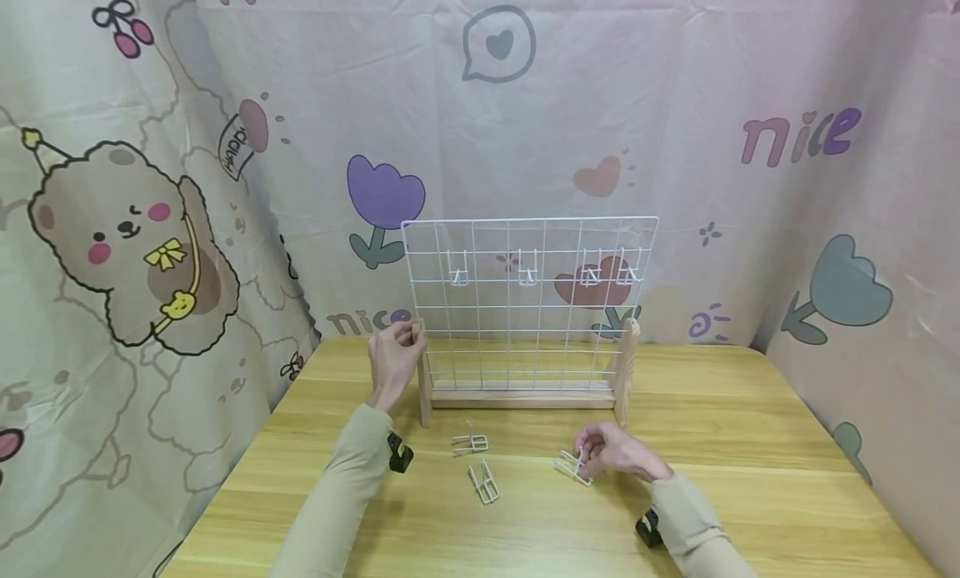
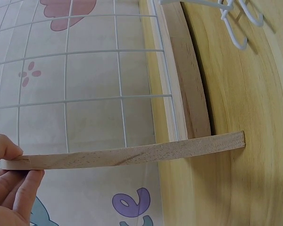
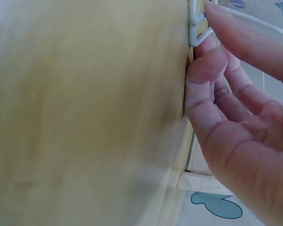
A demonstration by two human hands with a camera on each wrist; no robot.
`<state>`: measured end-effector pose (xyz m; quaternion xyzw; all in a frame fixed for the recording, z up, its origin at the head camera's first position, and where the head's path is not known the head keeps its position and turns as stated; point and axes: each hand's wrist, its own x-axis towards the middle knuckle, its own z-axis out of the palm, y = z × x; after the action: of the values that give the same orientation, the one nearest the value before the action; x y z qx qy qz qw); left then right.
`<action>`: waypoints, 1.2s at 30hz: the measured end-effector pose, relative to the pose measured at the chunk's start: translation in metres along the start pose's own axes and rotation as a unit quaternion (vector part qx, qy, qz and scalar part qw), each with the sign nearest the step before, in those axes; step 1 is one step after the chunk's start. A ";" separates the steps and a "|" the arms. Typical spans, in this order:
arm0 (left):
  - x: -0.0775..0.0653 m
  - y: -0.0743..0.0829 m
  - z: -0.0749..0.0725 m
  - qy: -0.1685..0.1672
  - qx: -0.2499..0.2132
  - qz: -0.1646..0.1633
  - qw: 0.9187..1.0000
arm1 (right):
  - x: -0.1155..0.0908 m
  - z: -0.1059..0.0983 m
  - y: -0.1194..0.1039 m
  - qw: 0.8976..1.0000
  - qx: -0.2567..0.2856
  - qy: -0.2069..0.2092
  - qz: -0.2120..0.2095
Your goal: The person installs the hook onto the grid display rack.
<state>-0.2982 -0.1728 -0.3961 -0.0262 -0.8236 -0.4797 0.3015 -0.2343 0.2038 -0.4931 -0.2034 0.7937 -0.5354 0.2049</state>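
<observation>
My left hand (image 1: pixel 395 357) pinches the top of the left wooden post (image 2: pixel 132 154) between thumb and fingers. That post is part of a wooden stand holding a white wire grid panel (image 1: pixel 508 306) upright. Toward the front right, my right hand (image 1: pixel 613 449) pinches a white wire hook (image 1: pixel 573 469) just over the tabletop. In the right wrist view, thumb and index finger meet at the hook's wire (image 3: pixel 194 35); much of it is outside that view. Several similar hooks (image 1: pixel 528 276) hang in a row on the grid's upper part.
Two more white wire hooks, one pointing sideways (image 1: pixel 480 443) and one slanted (image 1: pixel 491 488), lie on the wooden table (image 1: pixel 720 444) in front of the stand. The right wooden post (image 1: pixel 625 374) rises at the grid's other side. A patterned curtain (image 1: pixel 675 86) surrounds the table.
</observation>
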 end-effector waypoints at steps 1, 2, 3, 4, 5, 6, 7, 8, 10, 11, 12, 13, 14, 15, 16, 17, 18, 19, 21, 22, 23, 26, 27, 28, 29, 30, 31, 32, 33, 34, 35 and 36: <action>0.000 0.000 0.000 0.000 0.000 0.000 1.000 | 0.000 0.000 0.001 1.000 0.002 0.000 -0.001; 0.000 0.000 0.000 0.000 0.001 0.000 1.000 | 0.000 0.000 0.001 1.000 0.002 0.000 0.000; 0.000 0.000 0.000 0.000 0.001 0.000 1.000 | 0.000 0.000 0.001 1.000 0.003 0.001 -0.001; 0.000 0.000 0.001 0.000 0.002 0.000 1.000 | 0.000 0.000 0.001 1.000 0.002 0.000 -0.001; 0.000 -0.001 0.001 0.000 0.001 -0.001 1.000 | 0.000 0.000 0.002 1.000 0.002 0.000 -0.001; 0.000 -0.001 0.001 -0.001 -0.001 -0.002 1.000 | 0.000 0.000 0.002 1.000 0.002 0.000 -0.002; 0.000 0.000 0.001 -0.001 -0.002 -0.003 1.000 | -0.001 0.000 0.002 1.000 0.001 -0.001 -0.003; 0.000 0.000 0.001 -0.001 -0.003 -0.004 1.000 | -0.001 -0.001 0.002 1.000 0.001 -0.001 -0.001; 0.000 0.000 0.001 -0.002 -0.002 -0.004 1.000 | -0.001 -0.001 0.002 1.000 0.000 -0.001 0.000; 0.000 0.000 0.001 -0.002 -0.003 -0.004 1.000 | -0.001 -0.001 0.002 1.000 0.000 -0.001 0.000; 0.000 0.000 0.001 -0.003 -0.004 -0.004 1.000 | -0.001 -0.001 0.002 1.000 -0.001 -0.001 0.001; 0.000 0.000 0.001 -0.003 -0.004 -0.003 1.000 | -0.001 -0.001 0.002 1.000 -0.004 0.000 0.002; 0.000 0.000 0.001 -0.003 -0.004 -0.003 1.000 | -0.001 -0.001 0.002 1.000 -0.006 0.002 0.004; 0.000 0.000 0.001 -0.004 -0.004 -0.002 1.000 | -0.001 -0.001 0.002 1.000 -0.009 0.003 0.006; 0.001 0.000 0.001 -0.004 -0.004 -0.002 1.000 | -0.001 -0.001 0.002 1.000 -0.011 0.003 0.005; 0.001 -0.001 0.001 -0.003 -0.004 -0.001 1.000 | -0.001 -0.001 0.002 1.000 -0.013 0.004 0.006; 0.001 -0.001 0.001 -0.003 -0.003 0.000 1.000 | -0.001 -0.001 0.001 1.000 -0.015 0.004 0.006; 0.001 -0.001 0.001 -0.003 -0.001 0.001 1.000 | -0.002 -0.001 0.001 1.000 -0.015 0.005 0.007; 0.002 -0.001 0.001 -0.002 0.001 0.003 1.000 | -0.002 0.000 0.001 1.000 -0.015 0.005 0.007; 0.002 -0.001 0.001 -0.001 0.002 0.004 1.000 | -0.002 0.000 0.001 1.000 -0.014 0.005 0.006; 0.002 -0.001 0.001 -0.001 0.002 0.005 1.000 | -0.002 0.000 0.000 1.000 -0.015 0.006 0.007; 0.002 -0.001 0.001 0.000 0.001 0.007 1.000 | -0.002 0.000 0.000 1.000 -0.014 0.006 0.006; 0.002 -0.001 0.001 0.000 0.001 0.007 1.000 | -0.002 0.000 0.000 1.000 -0.015 0.007 0.007; 0.002 -0.002 0.001 0.000 0.001 0.007 1.000 | -0.002 0.001 0.000 1.000 -0.015 0.007 0.007; 0.002 -0.002 0.001 0.000 0.001 0.006 1.000 | -0.002 0.001 0.000 1.000 -0.017 0.007 0.007; 0.002 -0.002 0.001 -0.001 0.001 0.005 1.000 | -0.002 0.000 0.001 1.000 -0.018 0.007 0.007; 0.002 -0.002 0.001 -0.001 0.001 0.004 1.000 | -0.002 0.000 0.001 1.000 -0.022 0.006 0.006; 0.002 -0.002 0.001 -0.001 0.001 0.003 1.000 | -0.001 0.000 0.001 1.000 -0.026 0.005 0.006; 0.002 -0.002 0.001 -0.001 0.000 0.003 1.000 | -0.001 0.000 0.001 1.000 -0.030 0.005 0.006; 0.002 -0.002 0.001 -0.001 0.000 0.003 1.000 | -0.001 0.000 0.001 0.999 -0.034 0.005 0.005; 0.002 -0.003 0.001 0.000 0.001 0.003 1.000 | -0.001 -0.001 0.001 0.999 -0.036 0.004 0.005; 0.002 -0.003 0.001 0.001 0.001 0.004 1.000 | -0.001 -0.001 0.001 0.999 -0.037 0.004 0.005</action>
<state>-0.3010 -0.1738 -0.3975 -0.0287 -0.8235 -0.4777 0.3045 -0.2343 0.2053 -0.4938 -0.2045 0.8149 -0.5055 0.1965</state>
